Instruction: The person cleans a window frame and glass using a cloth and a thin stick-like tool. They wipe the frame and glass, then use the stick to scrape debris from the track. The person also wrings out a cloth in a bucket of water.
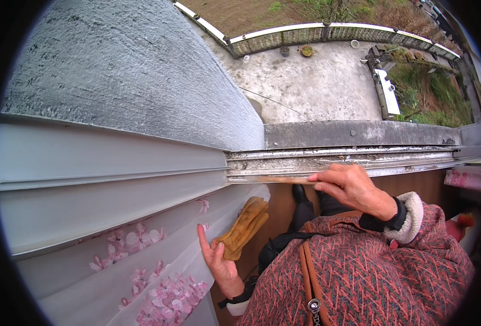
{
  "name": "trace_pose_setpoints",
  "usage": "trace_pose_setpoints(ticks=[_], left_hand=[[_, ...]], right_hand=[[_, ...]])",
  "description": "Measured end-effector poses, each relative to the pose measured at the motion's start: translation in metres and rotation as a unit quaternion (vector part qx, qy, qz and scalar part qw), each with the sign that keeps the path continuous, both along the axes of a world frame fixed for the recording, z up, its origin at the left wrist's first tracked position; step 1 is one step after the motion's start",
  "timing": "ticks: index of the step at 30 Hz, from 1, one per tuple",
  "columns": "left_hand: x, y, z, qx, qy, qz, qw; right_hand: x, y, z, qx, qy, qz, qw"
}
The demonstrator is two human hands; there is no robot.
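My right hand [352, 189] grips a slim wooden-handled tool [287, 179], which looks like a flat brush. Its far end is blurred and lies at the inner edge of the sliding-window track [281, 165], close to the frame's left corner. Dirt and worn white patches mark the track's grooves. Lower left, my left hand [222, 265] holds a folded mustard-yellow cloth [244, 228] between the thumb and fingers, with the index finger stretched out. The cloth is beside a sheer curtain with pink flowers [171, 297].
A white window frame [110, 159] spans the left, below a rough grey outer wall [142, 73]. Beyond the concrete ledge [358, 133] lies a paved yard [313, 85] with potted plants and a balustrade [281, 38]. Brown flooring [244, 281] is below me.
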State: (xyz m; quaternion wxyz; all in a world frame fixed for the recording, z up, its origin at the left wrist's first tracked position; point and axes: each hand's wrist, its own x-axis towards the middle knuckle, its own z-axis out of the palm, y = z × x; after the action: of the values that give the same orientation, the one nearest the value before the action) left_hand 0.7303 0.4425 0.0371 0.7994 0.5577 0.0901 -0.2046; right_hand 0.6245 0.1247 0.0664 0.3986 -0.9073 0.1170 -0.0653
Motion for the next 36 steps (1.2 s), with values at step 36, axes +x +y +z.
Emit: trace_pose_setpoints(ticks=[36], left_hand=[[0.011, -0.023, 0.003, 0.047, 0.014, -0.044, 0.998]], right_hand=[[-0.1, -0.101, 0.037, -0.044, 0.14, -0.042, 0.988]])
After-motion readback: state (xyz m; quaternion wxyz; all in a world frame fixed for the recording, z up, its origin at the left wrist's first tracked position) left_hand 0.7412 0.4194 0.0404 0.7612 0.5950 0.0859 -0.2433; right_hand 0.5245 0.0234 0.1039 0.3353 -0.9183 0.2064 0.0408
